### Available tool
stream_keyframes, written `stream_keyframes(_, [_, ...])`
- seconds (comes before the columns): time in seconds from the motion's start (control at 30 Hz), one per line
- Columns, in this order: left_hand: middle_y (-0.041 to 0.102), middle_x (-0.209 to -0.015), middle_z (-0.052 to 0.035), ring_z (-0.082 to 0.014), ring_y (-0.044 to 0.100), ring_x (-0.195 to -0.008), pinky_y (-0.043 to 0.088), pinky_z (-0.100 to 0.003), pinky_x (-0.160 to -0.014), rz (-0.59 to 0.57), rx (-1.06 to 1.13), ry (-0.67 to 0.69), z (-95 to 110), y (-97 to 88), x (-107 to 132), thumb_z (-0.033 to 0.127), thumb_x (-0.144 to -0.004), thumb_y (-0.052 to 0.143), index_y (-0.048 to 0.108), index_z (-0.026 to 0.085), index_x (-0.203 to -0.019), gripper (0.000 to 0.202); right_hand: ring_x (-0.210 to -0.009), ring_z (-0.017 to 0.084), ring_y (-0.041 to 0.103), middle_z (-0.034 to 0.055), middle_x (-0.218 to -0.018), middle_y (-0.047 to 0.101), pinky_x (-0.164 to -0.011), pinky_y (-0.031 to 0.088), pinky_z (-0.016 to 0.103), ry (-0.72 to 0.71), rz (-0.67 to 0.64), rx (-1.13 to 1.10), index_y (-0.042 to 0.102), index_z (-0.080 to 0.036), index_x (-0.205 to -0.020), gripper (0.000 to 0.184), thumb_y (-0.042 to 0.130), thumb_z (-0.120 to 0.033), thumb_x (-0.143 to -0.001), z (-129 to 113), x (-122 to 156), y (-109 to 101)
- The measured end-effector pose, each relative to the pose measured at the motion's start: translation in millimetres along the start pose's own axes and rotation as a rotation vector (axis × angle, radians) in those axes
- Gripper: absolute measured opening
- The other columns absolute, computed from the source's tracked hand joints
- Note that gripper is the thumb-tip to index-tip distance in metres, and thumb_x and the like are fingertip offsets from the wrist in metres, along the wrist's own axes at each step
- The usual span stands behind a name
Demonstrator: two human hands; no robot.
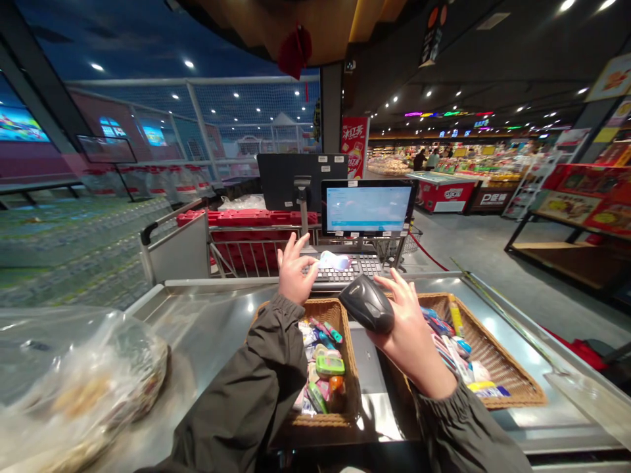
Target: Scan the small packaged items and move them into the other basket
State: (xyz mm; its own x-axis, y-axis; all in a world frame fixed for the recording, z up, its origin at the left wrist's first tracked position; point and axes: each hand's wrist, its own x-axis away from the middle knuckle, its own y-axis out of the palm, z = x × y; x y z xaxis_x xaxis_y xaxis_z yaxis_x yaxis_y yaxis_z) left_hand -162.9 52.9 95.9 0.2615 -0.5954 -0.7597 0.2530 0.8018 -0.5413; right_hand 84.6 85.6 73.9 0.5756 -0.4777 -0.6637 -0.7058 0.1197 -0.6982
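My left hand [294, 272] pinches a small shiny packet [335, 261] between thumb and forefinger, held over the keyboard [355, 268]; the other fingers are spread. My right hand [407, 322] grips a black handheld barcode scanner [367, 303], whose head points toward the packet. Both hands hover over a steel checkout counter [207, 315]. Below them sit two wicker baskets: the left basket [340, 368] and the right basket [503, 368], each holding several small colourful packets. A lit monitor [367, 208] stands behind the keyboard.
A clear plastic bag with goods [83, 387] lies on the counter at the near left. Red shopping baskets [246, 220] and a metal rail stand behind the counter. A second screen's back [290, 177] faces me. Store shelves [576, 210] and an aisle lie to the right.
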Motion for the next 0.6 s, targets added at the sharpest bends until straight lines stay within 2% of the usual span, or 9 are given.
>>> stream_keyframes(0.23, [0.050,-0.147,-0.0053,-0.0287,0.030,-0.146,0.021,-0.068,-0.113,0.002,0.006,-0.002,-5.5,-2.2,1.1,0.022,-0.084,0.053,0.062,0.021,-0.070,0.017,-0.145,0.042,0.025,0.0166,-0.139,0.050,-0.111,0.021,0.074,-0.002,-0.003,-0.015,0.060,-0.019,-0.117,0.042,0.061,-0.024,-0.075,-1.9,0.1,3.8])
stream_keyframes(0.6, [0.051,-0.147,-0.0046,-0.0281,0.031,-0.146,0.020,-0.066,-0.114,-0.007,0.026,-0.021,-11.2,-4.7,3.2,0.020,-0.082,0.053,0.061,0.021,-0.069,0.016,-0.144,0.042,0.026,0.0173,-0.136,0.052,-0.110,0.023,0.074,-0.001,-0.014,-0.035,0.063,-0.019,-0.108,0.031,0.062,-0.024,-0.077,-10.3,-4.6,5.8])
